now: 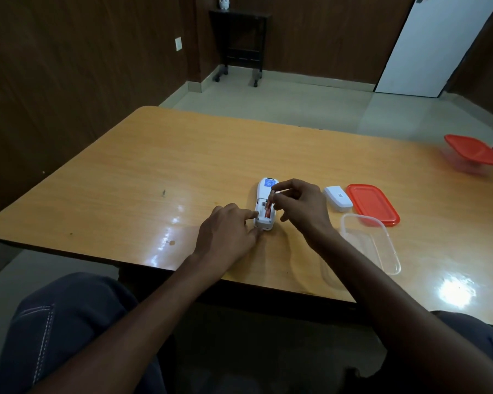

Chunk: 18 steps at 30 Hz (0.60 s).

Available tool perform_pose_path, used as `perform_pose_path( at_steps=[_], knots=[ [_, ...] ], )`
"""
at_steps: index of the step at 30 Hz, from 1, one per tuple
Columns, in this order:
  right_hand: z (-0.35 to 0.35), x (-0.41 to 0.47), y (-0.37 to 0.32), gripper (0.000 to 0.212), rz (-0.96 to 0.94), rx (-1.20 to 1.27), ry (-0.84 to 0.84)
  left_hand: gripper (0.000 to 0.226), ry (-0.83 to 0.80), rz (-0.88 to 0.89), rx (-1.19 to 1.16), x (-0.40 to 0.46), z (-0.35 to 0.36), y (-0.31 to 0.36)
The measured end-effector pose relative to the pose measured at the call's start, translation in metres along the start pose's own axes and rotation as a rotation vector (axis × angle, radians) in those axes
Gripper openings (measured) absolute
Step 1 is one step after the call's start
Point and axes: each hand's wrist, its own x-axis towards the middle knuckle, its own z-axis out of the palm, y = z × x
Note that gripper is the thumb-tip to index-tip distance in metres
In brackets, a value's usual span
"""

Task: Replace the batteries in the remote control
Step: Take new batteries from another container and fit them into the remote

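Batteries here look like small, rigid cylinders, light and smooth enough to roll or slip, so a fingertip pinch across the middle is probably the safest hold. The right hand has thumb and forefinger pressed together on an orange battery, which tilts steeply, its lower end dipping into the open compartment. The remote control lies face down near the middle of the wooden table, its long axis running away from the person, the blue-labelled end farthest and the compartment end nearest. It seems a light, hard plastic shell that would skid if pushed, so the left hand braces it, forefinger extended onto the near left edge. The white battery cover rests just right of the remote, beside a red lid and a clear container.
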Motion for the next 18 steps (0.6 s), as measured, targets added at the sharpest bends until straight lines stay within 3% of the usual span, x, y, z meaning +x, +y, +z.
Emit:
perform_pose_path(
  at_steps=[4, 7, 10, 15, 18],
  knots=[
    [0.002, 0.001, -0.003, 0.022, 0.097, 0.168, -0.037, 0.041, -0.001, 0.003, -0.013, -0.001, -0.002, 0.000],
    [-0.003, 0.002, 0.000, 0.022, 0.050, 0.063, -0.037, 0.043, -0.005, 0.000, -0.015, 0.000, -0.002, 0.001],
    [-0.007, 0.006, 0.000, 0.009, 0.048, -0.094, -0.060, 0.043, -0.004, -0.005, -0.007, 0.000, -0.002, 0.001],
    [-0.010, 0.009, -0.005, 0.025, -0.050, -0.311, -0.105, 0.044, -0.004, -0.003, 0.000, -0.001, -0.001, 0.000],
    [-0.008, 0.010, -0.006, 0.032, -0.098, -0.312, -0.108, 0.045, -0.006, -0.004, 0.001, 0.000, -0.002, 0.001]
  ],
)
